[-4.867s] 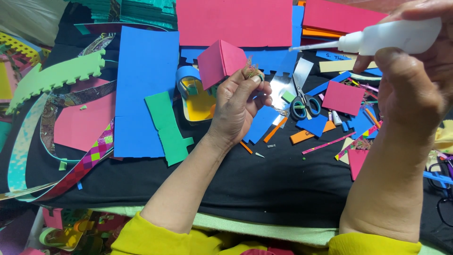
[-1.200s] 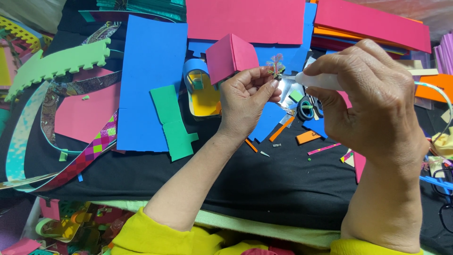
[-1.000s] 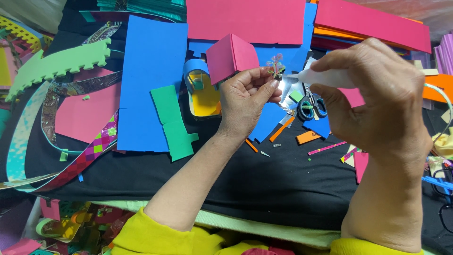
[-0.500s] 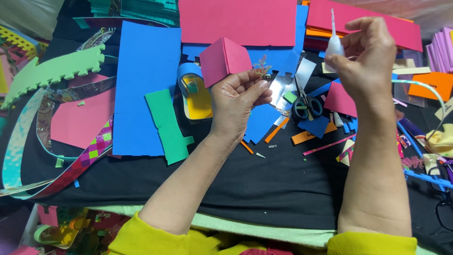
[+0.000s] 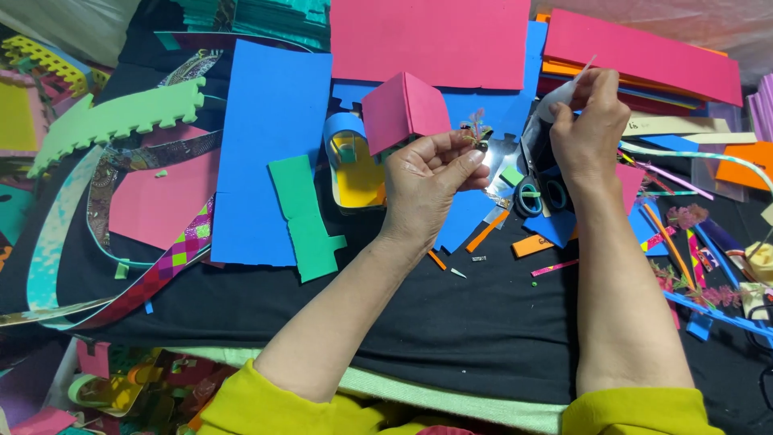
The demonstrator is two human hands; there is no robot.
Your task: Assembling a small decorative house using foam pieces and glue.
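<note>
Left hand (image 5: 427, 181): fingers closed in a pinch on a small pink folded foam box (image 5: 405, 113), held above the black cloth (image 5: 483, 322). Thumb and forefinger tips also nip a tiny glittery pink sprig (image 5: 477, 129) at the box's right edge.

Right hand (image 5: 588, 133): clenched around a white glue bottle (image 5: 557, 98), nozzle pointing up and to the right, positioned right of the box, above the scissors (image 5: 535, 193).

Containers: the box interior is not visible. A blue-and-yellow foam tray (image 5: 354, 165) lies on the cloth just left of the left hand; its contents cannot be determined. 1 green foam strip (image 5: 306, 217) lies left of the tray, partly on a blue foam sheet (image 5: 270, 145).
</note>
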